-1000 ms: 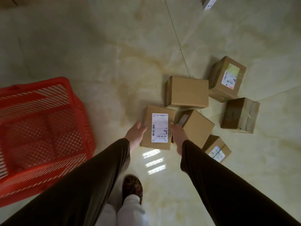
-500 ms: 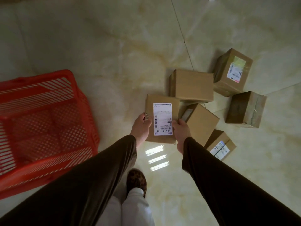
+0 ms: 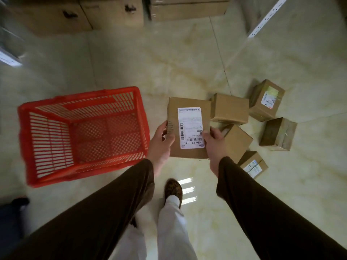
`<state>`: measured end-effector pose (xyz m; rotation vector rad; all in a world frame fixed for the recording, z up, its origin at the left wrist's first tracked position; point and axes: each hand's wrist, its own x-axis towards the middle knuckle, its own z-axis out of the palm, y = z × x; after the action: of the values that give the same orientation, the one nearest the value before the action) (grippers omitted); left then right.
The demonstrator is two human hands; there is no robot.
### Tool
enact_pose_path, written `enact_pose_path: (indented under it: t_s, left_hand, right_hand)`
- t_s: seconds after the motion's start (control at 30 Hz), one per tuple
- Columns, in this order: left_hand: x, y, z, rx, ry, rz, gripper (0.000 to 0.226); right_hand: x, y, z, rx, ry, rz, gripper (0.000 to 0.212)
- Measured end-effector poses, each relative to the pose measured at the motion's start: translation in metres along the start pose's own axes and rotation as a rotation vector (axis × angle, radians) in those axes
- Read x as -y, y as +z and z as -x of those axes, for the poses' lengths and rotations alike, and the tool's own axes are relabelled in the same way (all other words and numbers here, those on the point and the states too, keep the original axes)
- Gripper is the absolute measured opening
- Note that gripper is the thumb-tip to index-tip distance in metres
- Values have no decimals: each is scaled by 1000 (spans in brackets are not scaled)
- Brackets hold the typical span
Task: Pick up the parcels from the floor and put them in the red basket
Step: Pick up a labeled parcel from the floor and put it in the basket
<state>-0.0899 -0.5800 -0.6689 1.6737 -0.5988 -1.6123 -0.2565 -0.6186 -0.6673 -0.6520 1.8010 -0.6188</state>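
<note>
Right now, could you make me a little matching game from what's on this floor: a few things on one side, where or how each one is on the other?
Things:
1. labelled parcel
2. red basket
3. dark taped parcel
4. large cartons

States:
A. at the far wall
B. held in both hands
C. on the floor, far right
D. holding nothing

Pairs: 1-B, 2-D, 3-C, 4-A

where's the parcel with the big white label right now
In the head view the labelled parcel is near centre, held between the left hand and right hand, just right of the red basket.
</note>
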Motion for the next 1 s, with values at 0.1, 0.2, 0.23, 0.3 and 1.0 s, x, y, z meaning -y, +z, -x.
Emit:
enact_pose_path:
  t_s: [0.1, 0.2, 0.23, 0.3, 1.0]
  left_hand:
    - [-5, -39, 31, 6, 33, 43, 38]
    - [-8, -79, 58, -37, -9, 99, 35]
    - [-8, -93, 66, -41, -25, 119, 34]
    - [-7, -121, 80, -39, -73, 125, 36]
    - [7, -359, 98, -276, -139, 235, 28]
  right_hand:
    - [4, 22, 40, 57, -28, 30, 22]
    - [8, 44, 75, 134, -106, 100, 34]
    - [11, 53, 84, 172, -134, 133, 48]
    - [19, 68, 98, 286, -138, 169, 80]
    - [7, 255, 182, 432, -75, 119, 45]
